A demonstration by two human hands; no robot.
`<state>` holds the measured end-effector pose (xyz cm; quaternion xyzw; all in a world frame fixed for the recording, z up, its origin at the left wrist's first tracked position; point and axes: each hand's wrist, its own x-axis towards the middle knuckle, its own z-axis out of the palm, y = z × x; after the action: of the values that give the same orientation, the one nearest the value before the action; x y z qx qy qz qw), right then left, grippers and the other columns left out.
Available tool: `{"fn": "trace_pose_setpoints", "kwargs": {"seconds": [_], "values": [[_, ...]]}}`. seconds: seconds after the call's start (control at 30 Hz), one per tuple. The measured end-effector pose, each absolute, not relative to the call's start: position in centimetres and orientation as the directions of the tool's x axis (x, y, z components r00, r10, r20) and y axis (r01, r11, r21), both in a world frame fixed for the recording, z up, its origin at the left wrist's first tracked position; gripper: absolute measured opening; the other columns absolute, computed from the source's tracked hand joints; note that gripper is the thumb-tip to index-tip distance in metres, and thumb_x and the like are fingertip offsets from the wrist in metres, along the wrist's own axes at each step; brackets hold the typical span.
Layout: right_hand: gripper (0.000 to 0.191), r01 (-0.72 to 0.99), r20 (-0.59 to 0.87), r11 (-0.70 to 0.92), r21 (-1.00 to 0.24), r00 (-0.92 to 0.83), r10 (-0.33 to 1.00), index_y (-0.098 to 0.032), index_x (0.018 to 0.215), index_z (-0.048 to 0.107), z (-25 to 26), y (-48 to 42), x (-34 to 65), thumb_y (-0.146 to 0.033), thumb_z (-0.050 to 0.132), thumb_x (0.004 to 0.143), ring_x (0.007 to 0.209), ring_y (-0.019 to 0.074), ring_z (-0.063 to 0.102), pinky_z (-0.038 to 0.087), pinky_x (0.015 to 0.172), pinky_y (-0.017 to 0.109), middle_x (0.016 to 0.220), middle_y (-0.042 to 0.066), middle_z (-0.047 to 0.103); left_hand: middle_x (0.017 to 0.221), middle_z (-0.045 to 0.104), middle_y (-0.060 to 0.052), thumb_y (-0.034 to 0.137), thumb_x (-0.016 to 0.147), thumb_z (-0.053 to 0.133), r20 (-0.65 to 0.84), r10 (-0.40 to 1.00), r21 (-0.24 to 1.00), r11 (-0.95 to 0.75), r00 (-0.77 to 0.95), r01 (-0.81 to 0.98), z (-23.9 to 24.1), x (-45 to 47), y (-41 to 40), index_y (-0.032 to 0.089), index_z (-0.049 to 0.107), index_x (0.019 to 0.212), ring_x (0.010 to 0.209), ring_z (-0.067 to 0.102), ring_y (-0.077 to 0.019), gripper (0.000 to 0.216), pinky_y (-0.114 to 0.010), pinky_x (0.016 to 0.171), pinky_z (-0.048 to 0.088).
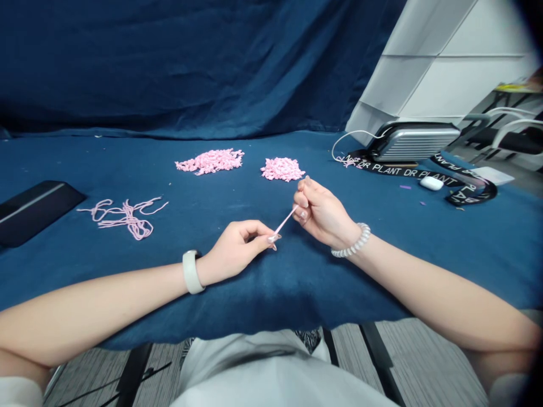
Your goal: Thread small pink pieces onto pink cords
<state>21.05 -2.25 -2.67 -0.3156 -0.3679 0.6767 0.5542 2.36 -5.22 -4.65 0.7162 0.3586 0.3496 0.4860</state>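
A short pink string [285, 220] is stretched taut between both my hands above the blue cloth. My left hand [240, 247] pinches its lower end between thumb and fingertips. My right hand [319, 212] pinches the upper end, fingers curled closed. Two heaps of small pink knotted pieces lie beyond: a wider heap [211, 160] to the left and a rounder heap [282, 168] just behind my right hand. A tangle of loose pink strings [127, 213] lies at the left.
The table is covered with a blue cloth [407, 237], its front edge near my lap. A black flat case [31, 209] lies far left. At the right are a silver case [413, 141], a black lanyard [424, 172] and a white earbud case [431, 182].
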Motion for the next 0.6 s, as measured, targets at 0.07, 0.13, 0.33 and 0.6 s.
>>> {"fn": "trace_pose_setpoints", "kwargs": {"seconds": [0.07, 0.13, 0.33, 0.6], "values": [[0.017, -0.487, -0.021, -0.078, -0.87, -0.122, 0.992, -0.019, 0.075, 0.044, -2.9, -1.9, 21.1, -0.023, 0.044, 0.091, 0.036, 0.0039, 0.039, 0.032, 0.039, 0.015, 0.047, -0.009, 0.042, 0.073, 0.068, -0.003, 0.031, 0.082, 0.059, 0.151, 0.849, 0.942, -0.278, 0.506, 0.186, -4.8, 2.4, -5.1, 0.015, 0.066, 0.078, 0.069, 0.061, -0.0124, 0.018, -0.024, 0.069, 0.046], [0.018, -0.444, -0.012, -0.044, -0.895, -0.075, 0.997, -0.018, 0.075, 0.045, -3.2, -1.6, 21.1, -0.025, 0.044, 0.092, 0.036, 0.0041, 0.039, 0.032, 0.038, 0.015, 0.047, -0.008, 0.043, 0.072, 0.066, -0.003, 0.031, 0.083, 0.057, 0.168, 0.843, 0.933, -0.304, 0.51, 0.194, -4.9, 2.4, -5.1, 0.015, 0.064, 0.077, 0.069, 0.06, -0.0126, 0.019, -0.025, 0.07, 0.046], [0.025, -0.249, 0.067, 0.046, -0.968, -0.076, 0.995, -0.018, 0.074, 0.047, -4.8, -1.3, 20.9, -0.039, 0.054, 0.085, 0.037, 0.0049, 0.042, 0.035, 0.038, 0.017, 0.049, -0.008, 0.045, 0.099, 0.062, -0.008, 0.029, 0.084, 0.055, 0.373, 0.809, 0.821, -0.516, 0.454, 0.244, -4.5, 2.2, -5.4, 0.017, 0.064, 0.07, 0.098, 0.057, -0.0191, 0.021, -0.032, 0.091, 0.04], [0.022, 0.351, 0.267, 0.417, -0.838, -0.403, 0.876, -0.017, 0.071, 0.052, -5.4, -2.6, 20.2, -0.031, 0.047, 0.088, 0.048, 0.0075, 0.049, 0.039, 0.053, 0.021, 0.053, -0.004, 0.052, 0.097, 0.068, -0.011, 0.039, 0.085, 0.052, 0.376, 0.736, 0.883, -0.469, 0.563, 0.023, -4.6, 1.8, -5.8, 0.017, 0.062, 0.064, 0.096, 0.062, -0.0221, 0.032, -0.036, 0.09, 0.045]]}}
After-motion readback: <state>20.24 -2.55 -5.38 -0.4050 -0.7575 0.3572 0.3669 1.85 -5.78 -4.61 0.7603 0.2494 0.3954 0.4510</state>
